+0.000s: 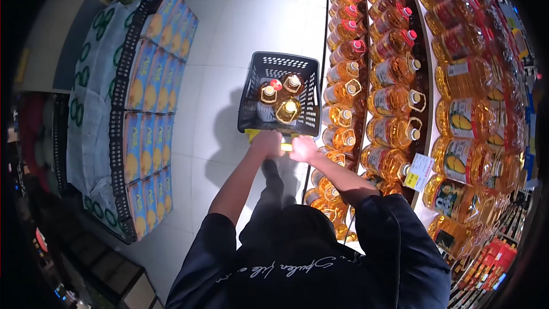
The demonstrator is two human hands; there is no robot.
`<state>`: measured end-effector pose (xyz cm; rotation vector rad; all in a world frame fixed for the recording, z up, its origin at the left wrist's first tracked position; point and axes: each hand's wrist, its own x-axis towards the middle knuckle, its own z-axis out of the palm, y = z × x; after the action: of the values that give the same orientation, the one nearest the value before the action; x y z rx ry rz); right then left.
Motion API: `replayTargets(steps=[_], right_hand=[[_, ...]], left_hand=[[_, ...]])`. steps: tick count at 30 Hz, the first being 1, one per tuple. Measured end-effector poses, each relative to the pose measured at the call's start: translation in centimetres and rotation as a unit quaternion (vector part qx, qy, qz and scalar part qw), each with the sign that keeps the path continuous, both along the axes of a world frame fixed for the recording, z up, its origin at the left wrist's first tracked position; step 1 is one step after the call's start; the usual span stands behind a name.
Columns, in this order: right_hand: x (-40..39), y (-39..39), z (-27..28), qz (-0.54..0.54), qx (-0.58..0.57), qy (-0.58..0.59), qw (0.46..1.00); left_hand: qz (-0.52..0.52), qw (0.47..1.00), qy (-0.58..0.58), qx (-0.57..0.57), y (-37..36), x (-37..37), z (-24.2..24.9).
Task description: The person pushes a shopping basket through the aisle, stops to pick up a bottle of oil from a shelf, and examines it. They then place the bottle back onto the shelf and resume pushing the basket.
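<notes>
My left hand [267, 143] and my right hand [303, 149] are both closed around the yellow handle [286, 146] of a black plastic shopping basket [249, 109]. The basket is in front of my body, over the floor. Inside it stand three bottles of golden cooking oil with pale caps: one bottle [268, 92] on the left, another bottle [293, 83] at the far right and a third bottle [287, 111] closest to my hands. A round red mark shows beside the left bottle's cap. My palms and the handle's ends are partly hidden.
At right, shelves hold rows of large oil bottles [394, 103], close to the basket and my right arm. A price tag [420, 172] sticks out there. Blue-and-yellow cartons [150, 86] are stacked at left beside a black crate edge [121, 91]. Pale tiled floor [229, 17] runs between.
</notes>
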<state>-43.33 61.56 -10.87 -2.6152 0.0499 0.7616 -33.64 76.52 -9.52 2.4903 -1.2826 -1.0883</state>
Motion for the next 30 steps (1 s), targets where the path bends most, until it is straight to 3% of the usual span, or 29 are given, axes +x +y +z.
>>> replayTargets(steps=[11, 21, 24, 28, 30], right_hand=[[9.0, -5.7, -0.2, -0.001, -0.064, -0.050, 0.997], [18.3, -11.4, 0.3, -0.036, -0.056, -0.040, 0.997], [21.4, -13.4, 0.1, 0.020, -0.079, -0.017, 0.997], [23.9, -15.9, -1.3, -0.023, -0.007, -0.117, 0.993], [25.3, -16.9, -1.4, -0.025, 0.004, -0.108, 0.994]], left_hand=[[0.002, 0.994, -0.051, -0.094, -5.8, 9.3, -0.4], [-0.025, 0.999, -0.044, 0.017, -12.6, 18.6, -0.3], [-0.039, 0.998, -0.036, 0.040, -14.8, 21.7, -0.2], [-0.048, 0.996, -0.002, 0.073, -17.0, 25.3, -0.9], [-0.056, 0.996, 0.001, 0.067, -18.2, 27.0, -0.7]])
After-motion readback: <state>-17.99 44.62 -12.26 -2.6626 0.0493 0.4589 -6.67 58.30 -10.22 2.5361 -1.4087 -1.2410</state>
